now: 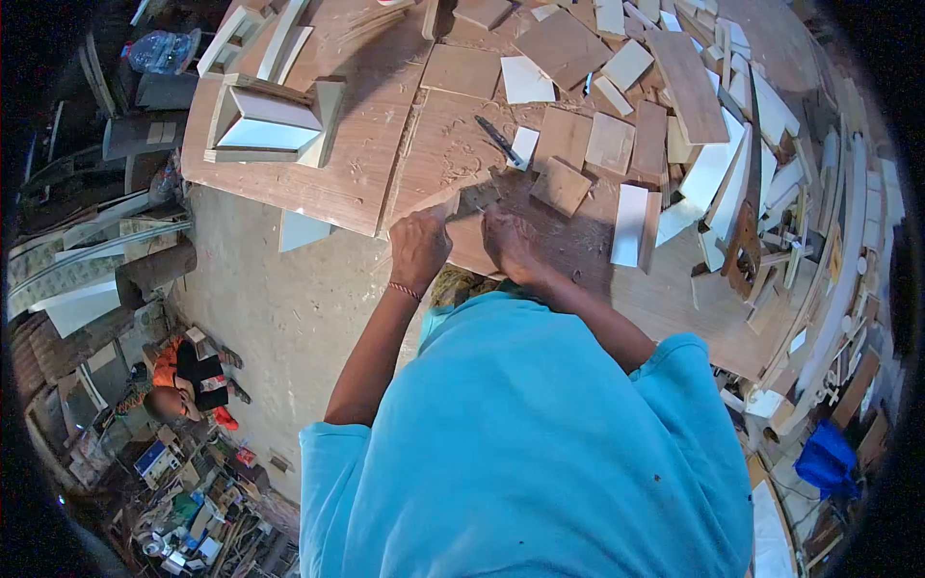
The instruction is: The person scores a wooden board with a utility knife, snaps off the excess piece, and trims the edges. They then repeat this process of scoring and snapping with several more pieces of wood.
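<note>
Both of my hands are at the near edge of the wooden table point(366, 197). My left hand point(419, 249) is closed at the left end of a small brown wood piece point(474, 199). My right hand point(511, 241) is closed near that piece's right side; a thin light tip shows at its fingers, and what it grips is too small to name. Just beyond the hands lie a black pen-like tool point(498, 141) and a small white block point(524, 146). Curled wood shavings are scattered around them.
Brown and white board offcuts point(609, 144) cover the table's right side, with a wooden-handled saw point(743, 252) at its edge. A wood-and-white frame point(273, 122) stands at the left. Another person point(189, 380) is low on the floor at the lower left.
</note>
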Motion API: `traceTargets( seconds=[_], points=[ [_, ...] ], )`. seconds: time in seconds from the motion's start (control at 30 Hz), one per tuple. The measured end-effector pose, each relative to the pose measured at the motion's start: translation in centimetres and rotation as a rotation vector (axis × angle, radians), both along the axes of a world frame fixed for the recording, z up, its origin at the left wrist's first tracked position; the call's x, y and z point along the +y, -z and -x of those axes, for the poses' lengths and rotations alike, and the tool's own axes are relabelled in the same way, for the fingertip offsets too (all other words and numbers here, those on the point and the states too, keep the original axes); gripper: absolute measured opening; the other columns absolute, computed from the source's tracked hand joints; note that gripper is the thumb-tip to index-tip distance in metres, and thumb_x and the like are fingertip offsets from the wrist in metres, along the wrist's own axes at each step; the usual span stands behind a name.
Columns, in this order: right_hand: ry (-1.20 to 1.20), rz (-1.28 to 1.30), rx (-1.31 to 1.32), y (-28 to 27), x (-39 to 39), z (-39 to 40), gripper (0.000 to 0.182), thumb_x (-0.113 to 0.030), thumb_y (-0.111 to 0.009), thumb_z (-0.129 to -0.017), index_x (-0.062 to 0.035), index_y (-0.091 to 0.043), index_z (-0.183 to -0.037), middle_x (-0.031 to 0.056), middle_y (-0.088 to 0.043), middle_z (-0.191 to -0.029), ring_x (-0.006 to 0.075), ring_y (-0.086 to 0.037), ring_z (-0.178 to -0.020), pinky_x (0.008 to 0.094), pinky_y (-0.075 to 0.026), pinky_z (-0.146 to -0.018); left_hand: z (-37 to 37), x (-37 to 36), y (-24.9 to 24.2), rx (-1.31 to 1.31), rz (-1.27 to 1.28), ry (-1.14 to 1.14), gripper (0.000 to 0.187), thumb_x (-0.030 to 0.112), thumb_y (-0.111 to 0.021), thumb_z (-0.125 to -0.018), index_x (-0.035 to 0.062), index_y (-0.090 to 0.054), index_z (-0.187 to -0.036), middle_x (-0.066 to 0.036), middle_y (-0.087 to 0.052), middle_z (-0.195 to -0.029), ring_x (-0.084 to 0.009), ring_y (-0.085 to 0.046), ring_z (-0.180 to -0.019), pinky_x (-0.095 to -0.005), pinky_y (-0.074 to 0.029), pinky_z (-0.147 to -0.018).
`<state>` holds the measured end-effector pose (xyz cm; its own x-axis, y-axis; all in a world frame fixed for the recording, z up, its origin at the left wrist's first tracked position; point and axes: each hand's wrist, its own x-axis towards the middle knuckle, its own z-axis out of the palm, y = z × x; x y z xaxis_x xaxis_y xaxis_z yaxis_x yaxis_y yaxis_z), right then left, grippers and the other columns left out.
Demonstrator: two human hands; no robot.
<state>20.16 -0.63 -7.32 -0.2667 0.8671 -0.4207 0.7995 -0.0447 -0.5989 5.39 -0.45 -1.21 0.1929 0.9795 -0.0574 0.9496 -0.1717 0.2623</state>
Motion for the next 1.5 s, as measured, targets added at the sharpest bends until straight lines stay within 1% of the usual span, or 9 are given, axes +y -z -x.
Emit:
traceTargets(
  seconds=[0.07,0.17,0.37,0.8,0.87,1.2,1.3,1.37,1.5],
  points=[
    [-0.008,-0.086,-0.017,-0.1,-0.4,-0.3,0.017,-0.016,-0.04,-0.082,-0.0011,-0.046,-0.088,0.0221,-0.057,-0.072,0.0374,-0.058,-0.071,0.0477,-0.044,-0.059,0.0,-0.3,0.2,-0.015,-0.035,0.006,0.026,0.002,-0.055,-0.065,0.0079,-0.061,-0.089,-0.014,-0.06,-0.071,-0.0292,-0.058,-0.064,-0.039,-0.044,-0.057],
    [0.019,0.02,-0.008,-1.3,-0.3,-0.2,0.018,-0.019,-0.041,-0.083,-0.0016,-0.045,-0.088,0.0216,-0.057,-0.071,0.0376,-0.058,-0.069,0.0468,-0.044,-0.058,0.1,0.1,0.2,0.02,-0.028,0.0,0.025,0.002,-0.055,-0.065,0.0079,-0.061,-0.089,-0.014,-0.06,-0.07,-0.0291,-0.058,-0.064,-0.0392,-0.044,-0.057],
    [-0.077,-0.026,-0.003,-3.8,-0.3,-1.0,0.02,-0.02,-0.038,-0.084,-0.0019,-0.043,-0.091,0.0217,-0.057,-0.07,0.0385,-0.057,-0.069,0.0476,-0.044,-0.059,0.1,0.1,0.1,0.025,-0.003,-0.002,0.027,0.002,-0.055,-0.065,0.0085,-0.06,-0.09,-0.014,-0.059,-0.068,-0.0284,-0.058,-0.063,-0.0385,-0.044,-0.055],
    [-0.038,-0.196,0.118,0.2,0.2,0.1,0.017,-0.012,-0.041,-0.08,0.0008,-0.045,-0.091,0.0238,-0.056,-0.071,0.0391,-0.056,-0.067,0.0489,-0.043,-0.057,0.1,0.2,0.2,0.028,0.007,0.021,0.025,0.003,-0.054,-0.066,0.0085,-0.061,-0.089,-0.014,-0.059,-0.068,-0.0284,-0.058,-0.061,-0.038,-0.044,-0.053],
    [-0.035,-0.043,-0.024,0.9,0.8,0.4,0.018,-0.015,-0.041,-0.082,0.0003,-0.045,-0.091,0.0235,-0.056,-0.069,0.0394,-0.057,-0.066,0.0493,-0.043,-0.056,0.1,0.6,0.0,0.013,0.004,0.02,0.024,0.003,-0.054,-0.066,0.0084,-0.061,-0.088,-0.014,-0.059,-0.068,-0.0287,-0.057,-0.062,-0.0383,-0.044,-0.054],
    [0.063,-0.102,0.062,-2.3,-1.0,0.2,0.022,-0.025,-0.039,-0.086,-0.0035,-0.042,-0.092,0.0236,-0.056,-0.067,0.0414,-0.055,-0.063,0.0507,-0.042,-0.056,0.1,0.6,-0.1,0.049,-0.013,0.005,0.019,0.005,-0.055,-0.063,0.0061,-0.06,-0.082,-0.015,-0.058,-0.065,-0.0289,-0.057,-0.06,-0.0384,-0.045,-0.055],
    [0.023,-0.102,0.004,-1.8,-1.2,0.1,0.023,-0.021,-0.036,-0.085,-0.0025,-0.044,-0.095,0.0201,-0.058,-0.072,0.0359,-0.058,-0.068,0.0467,-0.045,-0.059,0.3,0.6,0.2,0.002,-0.065,0.014,0.02,0.005,-0.055,-0.063,0.0065,-0.059,-0.082,-0.014,-0.058,-0.064,-0.029,-0.057,-0.06,-0.0386,-0.044,-0.055],
    [-0.001,0.078,0.09,-2.3,-0.4,0.0,0.021,-0.019,-0.037,-0.084,-0.0024,-0.045,-0.096,0.019,-0.058,-0.074,0.0342,-0.057,-0.07,0.045,-0.044,-0.057,0.2,0.6,0.0,0.016,-0.05,0.013,0.021,0.005,-0.055,-0.062,0.0065,-0.059,-0.082,-0.014,-0.058,-0.064,-0.029,-0.057,-0.06,-0.0386,-0.044,-0.054],
    [-0.013,-0.101,0.094,-1.9,-0.7,0.4,0.02,-0.016,-0.04,-0.083,-0.0009,-0.045,-0.095,0.0193,-0.057,-0.072,0.0343,-0.057,-0.069,0.0452,-0.043,-0.055,0.0,0.7,-0.5,0.007,-0.025,0.02,0.02,0.004,-0.056,-0.061,0.0061,-0.059,-0.082,-0.015,-0.058,-0.063,-0.0295,-0.058,-0.059,-0.0386,-0.044,-0.053]
  ],
)
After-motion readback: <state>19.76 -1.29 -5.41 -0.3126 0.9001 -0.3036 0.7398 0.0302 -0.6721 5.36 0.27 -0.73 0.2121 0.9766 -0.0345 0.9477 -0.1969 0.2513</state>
